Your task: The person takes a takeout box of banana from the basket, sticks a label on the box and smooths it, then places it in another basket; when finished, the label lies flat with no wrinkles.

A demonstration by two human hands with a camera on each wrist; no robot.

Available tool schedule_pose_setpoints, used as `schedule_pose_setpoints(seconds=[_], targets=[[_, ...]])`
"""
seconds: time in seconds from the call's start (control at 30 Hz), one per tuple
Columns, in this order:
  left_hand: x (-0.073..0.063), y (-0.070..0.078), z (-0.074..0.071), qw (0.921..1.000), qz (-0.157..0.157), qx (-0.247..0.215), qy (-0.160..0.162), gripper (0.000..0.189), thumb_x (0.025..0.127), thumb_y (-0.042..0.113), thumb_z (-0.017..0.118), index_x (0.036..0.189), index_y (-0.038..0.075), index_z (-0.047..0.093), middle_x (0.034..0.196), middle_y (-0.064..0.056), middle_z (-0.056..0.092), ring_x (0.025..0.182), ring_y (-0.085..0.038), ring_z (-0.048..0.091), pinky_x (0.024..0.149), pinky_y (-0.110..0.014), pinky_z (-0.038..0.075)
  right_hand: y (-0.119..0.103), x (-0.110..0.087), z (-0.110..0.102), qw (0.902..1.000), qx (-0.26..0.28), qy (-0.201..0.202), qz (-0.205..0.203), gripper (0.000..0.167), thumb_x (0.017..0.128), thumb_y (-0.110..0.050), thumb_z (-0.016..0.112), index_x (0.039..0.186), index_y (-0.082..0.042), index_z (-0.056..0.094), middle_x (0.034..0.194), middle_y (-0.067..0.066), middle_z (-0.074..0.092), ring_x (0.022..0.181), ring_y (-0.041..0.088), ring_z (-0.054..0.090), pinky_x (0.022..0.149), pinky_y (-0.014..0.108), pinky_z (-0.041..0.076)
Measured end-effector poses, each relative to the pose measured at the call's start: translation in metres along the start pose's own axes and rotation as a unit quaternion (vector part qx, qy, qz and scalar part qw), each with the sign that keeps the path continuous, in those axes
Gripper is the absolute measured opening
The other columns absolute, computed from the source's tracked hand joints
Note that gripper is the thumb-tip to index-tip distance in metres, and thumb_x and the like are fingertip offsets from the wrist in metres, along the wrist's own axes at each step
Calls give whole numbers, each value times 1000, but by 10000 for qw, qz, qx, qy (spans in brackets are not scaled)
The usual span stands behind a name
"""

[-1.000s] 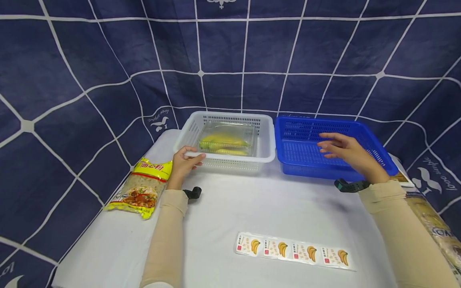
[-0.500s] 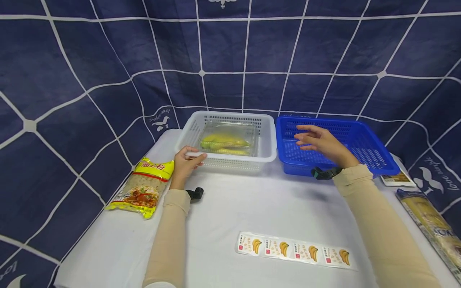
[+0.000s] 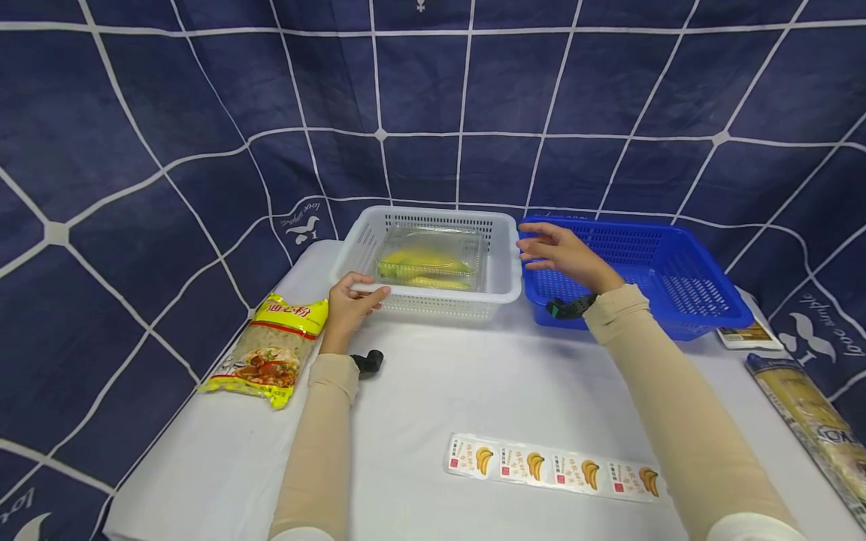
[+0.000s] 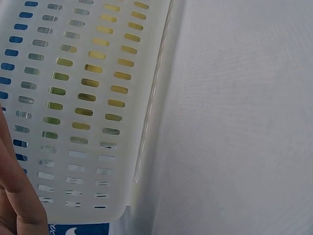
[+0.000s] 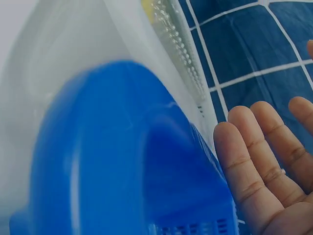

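Note:
My left hand grips the front left corner of a white plastic basket by its rim. Inside that basket lies a clear lidded box with yellow-green bananas in it. In the left wrist view, yellow and green show through the slots of the basket wall, and curled fingers reach in at lower left. My right hand hovers over the left side of a blue basket, fingertips close to the white basket's right rim. The right wrist view shows its fingers extended, holding nothing.
A yellow food packet lies left of my left arm. On the white tablecloth in front is a strip of banana labels. Packaged goods lie at the right edge, and a blue checked cloth hangs behind.
My right hand has moved left across the blue basket to the white basket's right rim. The left hand stays at the white basket's front left corner.

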State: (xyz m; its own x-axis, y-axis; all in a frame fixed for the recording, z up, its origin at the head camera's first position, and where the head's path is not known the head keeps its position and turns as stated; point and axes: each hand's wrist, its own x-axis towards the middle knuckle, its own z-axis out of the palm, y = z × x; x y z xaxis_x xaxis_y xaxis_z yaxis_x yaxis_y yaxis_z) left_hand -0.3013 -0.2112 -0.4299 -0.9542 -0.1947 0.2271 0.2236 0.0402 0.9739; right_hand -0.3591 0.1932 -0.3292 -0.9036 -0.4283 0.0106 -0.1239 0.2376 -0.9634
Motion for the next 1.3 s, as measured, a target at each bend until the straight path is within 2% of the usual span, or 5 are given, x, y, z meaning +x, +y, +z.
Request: schedule_pose_setpoints(seconds=[0.2, 0.4, 0.5, 0.83, 1.3], targets=[[0, 2, -2, 9999, -111, -12, -60, 30, 94, 1, 83, 113, -10, 63, 66, 14, 72, 57, -3, 69, 56, -17, 52, -4, 17, 16, 9999, 26, 31, 155, 64, 113, -12, 57, 169, 0, 28, 157, 31, 47, 118, 19, 65, 110, 41, 54], [1, 2, -3, 9998, -145, 30, -133, 32, 93, 1, 83, 115, -10, 62, 66, 13, 70, 59, -3, 69, 58, -18, 54, -13, 33, 29, 9992, 104, -43, 381, 65, 114, -11, 55, 171, -5, 24, 166, 31, 35, 144, 44, 49, 121, 53, 43], [1, 2, -4, 9998, -126, 81, -148, 32, 93, 1, 84, 114, -8, 62, 66, 13, 70, 59, -3, 68, 58, -18, 53, -16, 40, 34, 9985, 185, -159, 484, 65, 115, -10, 51, 171, -3, 21, 168, 31, 32, 150, 50, 41, 123, 56, 39], [0, 5, -3, 9996, -158, 137, -164, 32, 91, 0, 85, 113, -7, 62, 66, 14, 71, 58, -2, 67, 57, -19, 52, -17, 61, 41, 9954, 353, -168, 870, 70, 114, -12, 53, 173, -5, 16, 170, 28, 30, 154, 49, 36, 126, 55, 35], [1, 5, -2, 9997, -116, 173, -129, 27, 91, 0, 86, 109, -2, 65, 65, 11, 70, 58, -5, 67, 57, -17, 51, -26, 72, 59, 9881, -88, -52, 1532, 78, 109, -14, 60, 174, -10, 16, 178, 22, 17, 159, 55, 21, 129, 57, 28]])
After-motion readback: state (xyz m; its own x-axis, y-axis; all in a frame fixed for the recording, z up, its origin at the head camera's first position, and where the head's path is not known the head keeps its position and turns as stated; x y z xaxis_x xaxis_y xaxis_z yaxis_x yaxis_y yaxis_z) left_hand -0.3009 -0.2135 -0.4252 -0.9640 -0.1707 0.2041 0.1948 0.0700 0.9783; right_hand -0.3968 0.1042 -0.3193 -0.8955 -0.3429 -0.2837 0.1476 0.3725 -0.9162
